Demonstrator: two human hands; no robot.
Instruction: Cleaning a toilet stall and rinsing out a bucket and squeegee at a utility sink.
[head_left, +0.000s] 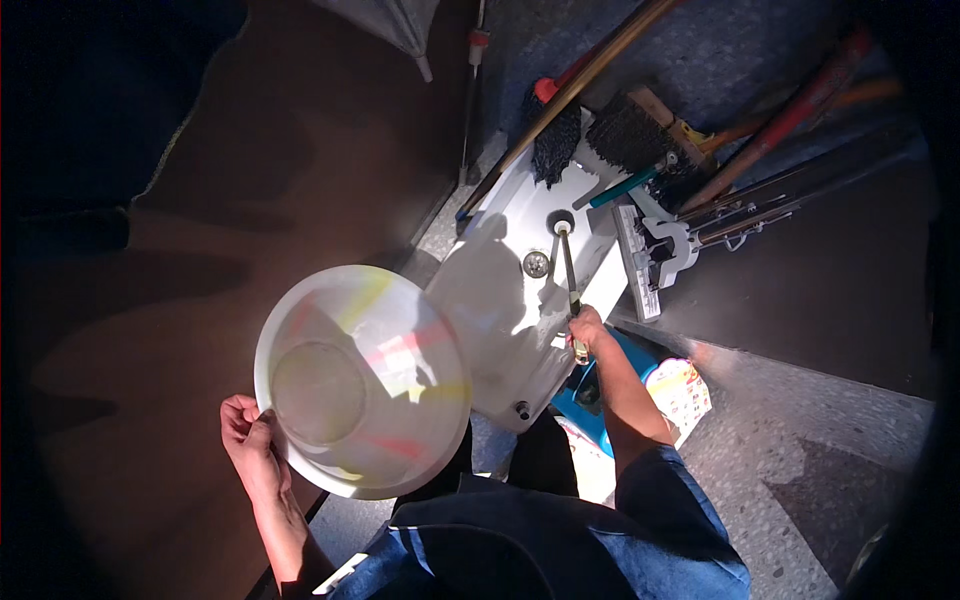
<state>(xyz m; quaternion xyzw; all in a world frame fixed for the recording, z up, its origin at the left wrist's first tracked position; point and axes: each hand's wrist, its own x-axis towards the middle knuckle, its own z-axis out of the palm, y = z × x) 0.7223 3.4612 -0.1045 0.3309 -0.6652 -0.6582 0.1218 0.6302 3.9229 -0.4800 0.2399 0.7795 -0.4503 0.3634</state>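
Note:
My left hand (253, 442) grips the rim of a large translucent plastic basin (390, 352) with pink and yellow streaks, tilted to the left of a long white sink (480, 360). In my right hand (588, 328) is the handle of a long brush (570, 262); its round dark head with a white collar rests in the sink. Near that head lies a metal drain strainer (536, 264). A dark knob (522, 409) is at the sink's near end.
Beyond the sink stand a dark bristled broom (634, 131), a black mop head (555, 146), a wooden pole (570, 94) and a sponge mop (641, 262). A teal-handled tool (622, 186) lies across the sink's far edge. Below my right arm is a blue plastic container (592, 427).

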